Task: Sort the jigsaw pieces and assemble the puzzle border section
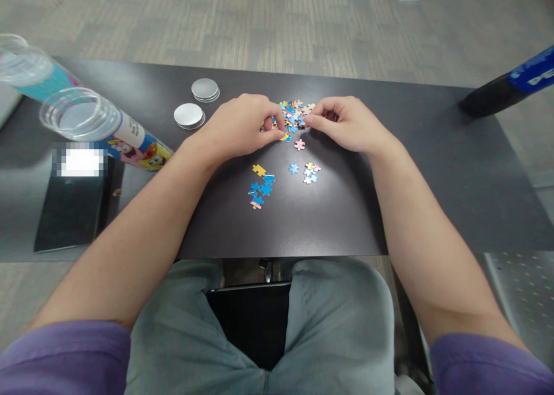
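A pile of small jigsaw puzzle pieces (294,118) lies between my hands on the dark table. My left hand (246,124) is at the pile's left side, thumb and forefinger bent close together; what they grip, if anything, is hidden. By that thumb tip is a yellow-and-blue piece (285,137). At the pile's right edge my right hand (346,121) pinches a puzzle piece (308,120), mostly covered by the fingers. Nearer to me are a pink piece (299,145), a light-blue piece (294,168), a pale cluster (310,173) and a blue-and-yellow group (262,188).
Two clear tubes with cartoon prints, one nearer (130,135) and one farther (38,72), stand at left. Round silvery lids (189,115) lie beside them. A dark flat device (71,204) is at the left front. A blue-and-black cylinder (506,89) stands on the table's (454,181) right.
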{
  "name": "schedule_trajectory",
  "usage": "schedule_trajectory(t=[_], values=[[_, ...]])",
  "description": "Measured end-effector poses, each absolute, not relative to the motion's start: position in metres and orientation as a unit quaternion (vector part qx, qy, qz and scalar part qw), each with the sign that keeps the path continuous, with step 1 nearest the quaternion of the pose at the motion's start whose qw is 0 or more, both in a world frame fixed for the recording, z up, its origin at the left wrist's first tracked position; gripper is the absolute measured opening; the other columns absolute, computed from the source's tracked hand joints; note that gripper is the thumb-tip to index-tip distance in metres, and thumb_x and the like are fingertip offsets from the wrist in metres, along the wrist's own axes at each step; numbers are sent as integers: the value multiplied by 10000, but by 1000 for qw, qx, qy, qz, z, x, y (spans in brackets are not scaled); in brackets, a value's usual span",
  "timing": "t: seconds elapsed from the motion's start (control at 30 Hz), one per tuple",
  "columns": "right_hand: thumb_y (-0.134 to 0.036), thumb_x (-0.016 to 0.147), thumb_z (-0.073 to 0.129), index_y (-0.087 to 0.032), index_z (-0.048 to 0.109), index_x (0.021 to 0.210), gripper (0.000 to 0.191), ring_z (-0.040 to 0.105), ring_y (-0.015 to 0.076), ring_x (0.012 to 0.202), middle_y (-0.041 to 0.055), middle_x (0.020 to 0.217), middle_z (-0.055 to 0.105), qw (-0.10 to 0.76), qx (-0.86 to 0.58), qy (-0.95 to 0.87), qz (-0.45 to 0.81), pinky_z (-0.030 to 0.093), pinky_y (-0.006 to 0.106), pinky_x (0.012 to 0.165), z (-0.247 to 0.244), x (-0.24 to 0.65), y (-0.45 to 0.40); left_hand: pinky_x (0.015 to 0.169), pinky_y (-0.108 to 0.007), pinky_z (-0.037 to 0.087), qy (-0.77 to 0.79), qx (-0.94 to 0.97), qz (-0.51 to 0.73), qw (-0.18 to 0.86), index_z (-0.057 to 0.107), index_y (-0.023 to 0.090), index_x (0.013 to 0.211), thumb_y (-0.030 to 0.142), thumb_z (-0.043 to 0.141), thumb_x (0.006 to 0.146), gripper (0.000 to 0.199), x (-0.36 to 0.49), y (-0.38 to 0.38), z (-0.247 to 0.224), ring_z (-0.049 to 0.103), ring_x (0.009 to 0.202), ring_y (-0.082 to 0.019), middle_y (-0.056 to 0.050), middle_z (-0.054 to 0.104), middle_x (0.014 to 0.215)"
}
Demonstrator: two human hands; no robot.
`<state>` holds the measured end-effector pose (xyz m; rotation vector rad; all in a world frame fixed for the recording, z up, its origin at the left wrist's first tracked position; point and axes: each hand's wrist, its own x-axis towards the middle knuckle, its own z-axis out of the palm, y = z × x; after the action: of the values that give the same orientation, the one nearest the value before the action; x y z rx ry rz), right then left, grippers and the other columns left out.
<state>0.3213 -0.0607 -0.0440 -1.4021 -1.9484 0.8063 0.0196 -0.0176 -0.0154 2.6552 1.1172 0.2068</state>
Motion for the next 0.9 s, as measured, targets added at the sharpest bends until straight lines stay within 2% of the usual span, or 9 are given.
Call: schedule_trajectory(t=[0.1,0.2,0.3,0.43,0.5,0.57,0.7,0.8,0.9], values=[[-647,1057,1050,-285,803,933,455,510,218,758,3,811,671,293,-521,-733,326,399,419,721,-43,319,-63,1008,-468,612,380,912,74,135,981,340,1371,587,684,1104,469,18,-18,-14,870,1202,-370,-84,934,1305],[-642,977,1105,-289,853,982,434,488,215,746,-8,819,648,276,-508,-738,348,369,420,710,-43,315,-66,1078,-475,623,363,915,79,157,948,320,1390,693,781,1039,539,15,-16,-13,857,1255,-384,-92,919,1340],[-755,852,1181,-301,869,1047,584,508,228,796,2,897,671,274,-492,-742,363,387,436,727,-40,316,-69,1098,-476,625,346,918,81,177,891,317,1438,774,913,940,675,14,-16,-15,839,1308,-399,-99,895,1421],[-942,755,1188,-343,854,1135,784,559,272,909,33,1014,741,243,-477,-760,368,447,466,778,-33,322,-72,1073,-463,618,340,919,96,175,842,311,1436,728,1047,864,737,21,-25,-24,856,1302,-407,-102,856,1439],[-977,782,1155,-353,836,1123,780,559,275,902,27,973,729,230,-479,-765,364,435,460,760,-30,324,-73,1081,-458,624,347,916,108,170,827,322,1427,708,1060,890,701,27,-32,-27,860,1304,-400,-94,838,1455],[-943,881,1107,-336,808,1096,710,520,247,822,-4,877,658,239,-485,-761,358,394,443,724,-29,324,-73,1103,-465,635,351,914,114,168,816,326,1435,708,1044,934,670,32,-38,-27,858,1328,-401,-100,823,1499],[-701,1084,993,-292,832,1142,444,430,196,716,-53,817,544,279,-472,-766,334,353,420,714,-32,316,-71,1161,-493,639,369,906,128,162,839,293,1435,624,965,1020,546,33,-40,-22,855,1379,-422,-136,832,1528],[-635,1101,963,-309,878,1154,341,467,212,725,-39,811,550,280,-463,-781,313,389,418,733,-35,312,-71,1138,-496,637,388,898,133,161,903,294,1379,544,862,1057,410,27,-32,-17,860,1355,-426,-127,875,1457],[-642,1110,952,-331,902,1166,320,553,248,774,-13,817,608,268,-483,-783,285,452,431,762,-39,312,-70,1087,-500,638,394,897,125,160,961,317,1326,538,791,1071,377,24,-26,-17,862,1327,-426,-106,907,1393]])
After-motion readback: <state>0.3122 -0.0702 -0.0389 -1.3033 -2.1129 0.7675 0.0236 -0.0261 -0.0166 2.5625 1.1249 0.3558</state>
